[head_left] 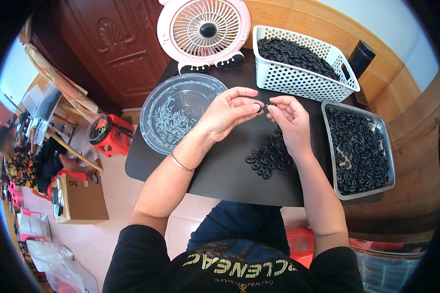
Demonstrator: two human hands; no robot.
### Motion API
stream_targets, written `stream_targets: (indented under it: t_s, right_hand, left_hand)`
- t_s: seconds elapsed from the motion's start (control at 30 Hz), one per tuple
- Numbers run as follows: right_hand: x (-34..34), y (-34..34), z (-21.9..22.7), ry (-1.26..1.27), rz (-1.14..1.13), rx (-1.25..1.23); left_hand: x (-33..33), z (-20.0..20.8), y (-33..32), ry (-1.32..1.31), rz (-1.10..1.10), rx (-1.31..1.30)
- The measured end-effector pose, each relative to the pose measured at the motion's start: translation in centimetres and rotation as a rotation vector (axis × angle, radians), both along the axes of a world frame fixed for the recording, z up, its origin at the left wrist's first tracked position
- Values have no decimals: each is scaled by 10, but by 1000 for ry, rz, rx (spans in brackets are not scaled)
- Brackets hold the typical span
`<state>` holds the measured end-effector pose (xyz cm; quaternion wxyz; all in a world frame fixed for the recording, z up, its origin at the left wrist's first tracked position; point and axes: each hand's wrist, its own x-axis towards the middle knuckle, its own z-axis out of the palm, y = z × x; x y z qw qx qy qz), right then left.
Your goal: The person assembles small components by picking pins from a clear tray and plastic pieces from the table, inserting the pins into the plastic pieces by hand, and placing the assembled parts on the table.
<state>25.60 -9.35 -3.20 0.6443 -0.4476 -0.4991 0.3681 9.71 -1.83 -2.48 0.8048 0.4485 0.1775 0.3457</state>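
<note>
Over the black table my left hand and my right hand face each other, fingertips almost meeting. Thumb and finger of the left pinch a small black piece, mostly covered by the fingertips. My right hand is closed in a pinch on a tiny light-coloured piece, too small to name. Beneath and beside the right hand lies a loose pile of black oval plastic pieces with holes. Left of my left hand stands a round clear tub holding many small silvery pin-like parts.
A white perforated basket full of black pieces stands at the back right, beside a black cylinder. A metal tray of black pieces lies right. A pink fan stands behind. Far left, a person sits near a cardboard box.
</note>
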Motion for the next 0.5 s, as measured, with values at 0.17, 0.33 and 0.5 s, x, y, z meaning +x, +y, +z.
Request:
stream_targets:
  t_s: [0.17,0.33,0.5]
  right_hand:
    - [0,0,0,28,62,20]
    - [0,0,0,12,46,33]
    - [0,0,-2,-7,38,17]
  left_hand:
    - [2,-7,2,19,1,-1]
    - [3,-7,2,24,-5,48]
    - [2,-8,0,8,3,7]
